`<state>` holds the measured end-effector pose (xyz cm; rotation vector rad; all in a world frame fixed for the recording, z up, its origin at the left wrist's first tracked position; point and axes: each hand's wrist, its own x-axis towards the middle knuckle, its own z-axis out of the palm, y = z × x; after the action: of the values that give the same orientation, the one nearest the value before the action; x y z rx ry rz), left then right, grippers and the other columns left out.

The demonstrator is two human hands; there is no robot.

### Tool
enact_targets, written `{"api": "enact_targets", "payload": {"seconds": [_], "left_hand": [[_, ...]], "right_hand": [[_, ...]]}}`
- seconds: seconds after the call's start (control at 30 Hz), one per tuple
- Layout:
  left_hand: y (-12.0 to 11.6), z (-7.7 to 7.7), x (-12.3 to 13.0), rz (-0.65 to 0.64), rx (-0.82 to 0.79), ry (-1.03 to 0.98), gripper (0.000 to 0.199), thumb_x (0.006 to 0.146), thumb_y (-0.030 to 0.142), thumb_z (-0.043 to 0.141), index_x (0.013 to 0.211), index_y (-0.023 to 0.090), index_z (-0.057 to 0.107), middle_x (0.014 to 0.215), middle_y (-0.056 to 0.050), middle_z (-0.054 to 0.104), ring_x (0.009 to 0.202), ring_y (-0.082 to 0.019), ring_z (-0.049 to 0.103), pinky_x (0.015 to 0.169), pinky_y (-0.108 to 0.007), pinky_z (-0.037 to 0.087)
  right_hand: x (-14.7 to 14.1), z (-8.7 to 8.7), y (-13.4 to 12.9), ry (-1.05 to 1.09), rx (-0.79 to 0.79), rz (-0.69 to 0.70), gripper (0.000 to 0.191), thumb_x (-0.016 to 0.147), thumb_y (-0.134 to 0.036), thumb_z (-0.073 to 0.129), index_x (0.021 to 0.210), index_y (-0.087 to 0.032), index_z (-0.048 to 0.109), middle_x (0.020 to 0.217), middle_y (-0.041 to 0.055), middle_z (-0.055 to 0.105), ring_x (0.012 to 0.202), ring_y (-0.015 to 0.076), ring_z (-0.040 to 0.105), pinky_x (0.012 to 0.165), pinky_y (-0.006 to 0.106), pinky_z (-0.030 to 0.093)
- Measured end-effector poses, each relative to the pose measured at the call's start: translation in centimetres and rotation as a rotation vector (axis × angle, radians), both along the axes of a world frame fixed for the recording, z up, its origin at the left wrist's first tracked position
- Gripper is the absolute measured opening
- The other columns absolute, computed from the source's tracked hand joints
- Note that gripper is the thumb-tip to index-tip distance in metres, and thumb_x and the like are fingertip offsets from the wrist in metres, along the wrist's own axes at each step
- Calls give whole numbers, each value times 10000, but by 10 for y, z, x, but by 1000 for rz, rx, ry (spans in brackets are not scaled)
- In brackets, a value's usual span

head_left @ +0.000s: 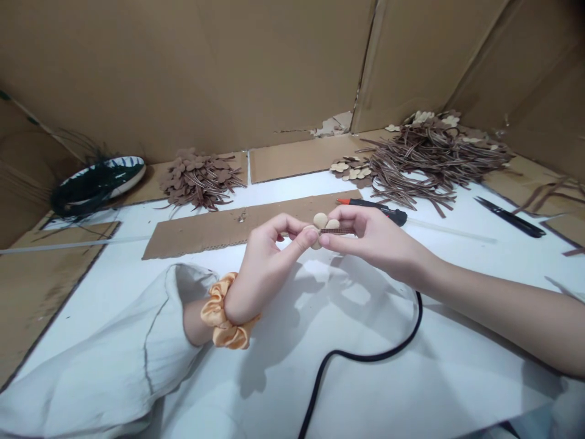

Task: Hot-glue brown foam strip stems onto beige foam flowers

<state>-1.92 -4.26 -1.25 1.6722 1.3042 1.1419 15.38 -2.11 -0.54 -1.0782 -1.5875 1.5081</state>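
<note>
Between my two hands, a little above the white table, is a beige flower-shaped piece [320,219] with rounded petals. My left hand [269,256], with an orange scrunchie [230,312] at the wrist, pinches the flower's left side between thumb and fingers. My right hand [372,239] pinches a brown stitched strip [338,231] that lies against the flower, thumb near its centre. The fingertips cover part of the join. Just behind my right hand lies a glue gun [397,215] with an orange tip, its body partly hidden.
A cardboard strip [205,229] lies behind my hands. Brown flower pieces with strips [196,177] are piled left, a larger strip pile [434,158] right. Black tweezers [509,216] lie far right. A bowl [130,163] of dark strands stands left. A black cable [365,357] crosses in front.
</note>
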Motion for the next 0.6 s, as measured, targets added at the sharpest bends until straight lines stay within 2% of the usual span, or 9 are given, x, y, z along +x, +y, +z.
{"api": "enact_targets", "payload": {"seconds": [0.23,0.6], "left_hand": [[1,-1,-1,-32,-29,-46,222,805,382,645,733,173,647,763,-21,706,722,-151,593,716,-260,444],[0,-4,0,-34,-50,-49,217,830,374,611,750,179,666,782,-21,717,746,-163,610,720,-267,434]], "right_hand": [[1,2,-2,-47,-30,19,165,751,-326,668,748,-190,576,777,7,627,761,148,587,639,244,442],[-1,5,-1,-167,-34,-66,161,691,-306,696,705,-161,628,741,23,655,669,134,548,581,236,389]]}}
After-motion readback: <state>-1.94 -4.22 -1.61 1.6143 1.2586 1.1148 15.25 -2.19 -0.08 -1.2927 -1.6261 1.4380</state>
